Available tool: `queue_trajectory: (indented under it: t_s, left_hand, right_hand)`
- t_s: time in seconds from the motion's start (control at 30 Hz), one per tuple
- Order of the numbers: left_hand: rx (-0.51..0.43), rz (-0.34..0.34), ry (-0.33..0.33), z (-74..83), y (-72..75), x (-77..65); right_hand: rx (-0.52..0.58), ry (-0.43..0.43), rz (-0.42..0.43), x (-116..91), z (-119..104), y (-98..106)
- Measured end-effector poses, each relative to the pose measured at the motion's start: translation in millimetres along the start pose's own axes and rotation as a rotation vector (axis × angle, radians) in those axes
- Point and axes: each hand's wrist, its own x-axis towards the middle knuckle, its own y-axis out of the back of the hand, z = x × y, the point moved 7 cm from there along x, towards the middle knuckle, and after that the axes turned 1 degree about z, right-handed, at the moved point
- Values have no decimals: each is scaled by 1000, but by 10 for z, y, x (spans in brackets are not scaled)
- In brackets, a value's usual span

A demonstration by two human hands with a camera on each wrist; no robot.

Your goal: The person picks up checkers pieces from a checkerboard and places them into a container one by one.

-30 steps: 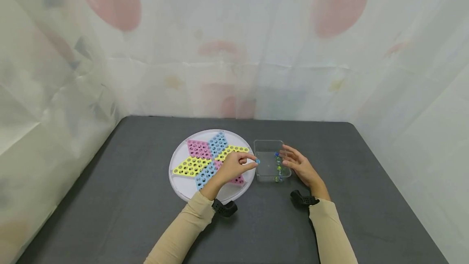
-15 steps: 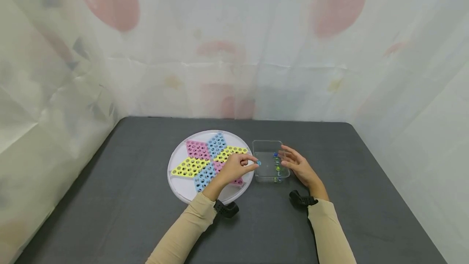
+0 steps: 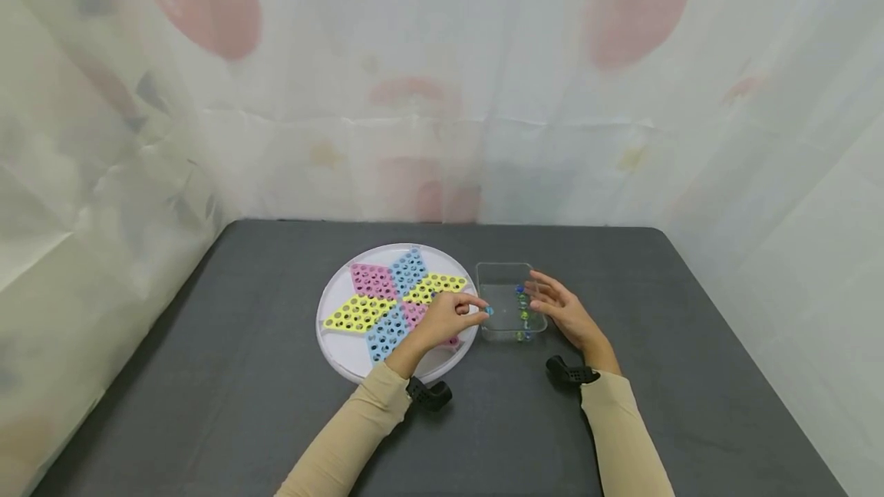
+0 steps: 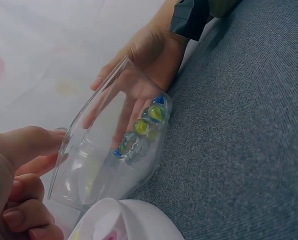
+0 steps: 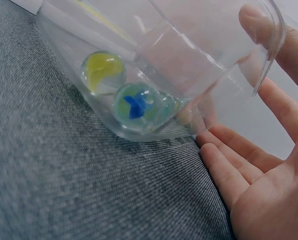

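Note:
My left hand (image 3: pixel 442 319) pinches a small light-blue marble (image 3: pixel 489 311) between thumb and finger, at the left rim of a clear plastic box (image 3: pixel 499 328). In the left wrist view the marble barely shows past the fingertips, and the other fingers are curled. My right hand (image 3: pixel 569 320) lies along the box's right side, its relaxed fingers touching the outer wall in the right wrist view. Several glass marbles (image 4: pixel 140 126), with blue and yellow swirls, are lined up along the right side inside the box. A round white Chinese checkers board (image 3: pixel 338 343) lies under my left hand and forearm.
The board bears a star of pink, yellow and blue sections (image 3: pixel 359 314) with rows of holes; my left hand hides part of it. A dark grey cloth covers the table (image 3: pixel 262 405). Behind hangs a pale printed curtain (image 3: pixel 442 136).
My left hand has moved slightly right and toward me, with the marble still pinched. My right hand and the box have stayed nearly where they were.

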Motion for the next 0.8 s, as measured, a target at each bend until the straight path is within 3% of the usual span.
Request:
queue_trajectory:
  t_s: [0.63,0.8]
  left_hand:
    - [-38,-40,-12,-40,5,-19]
    - [-6,2,-16,-43,114,-12]
  right_hand:
    - [2,-1,-1,13,-1,-14]
    - [2,7,-6,18,2,-6]
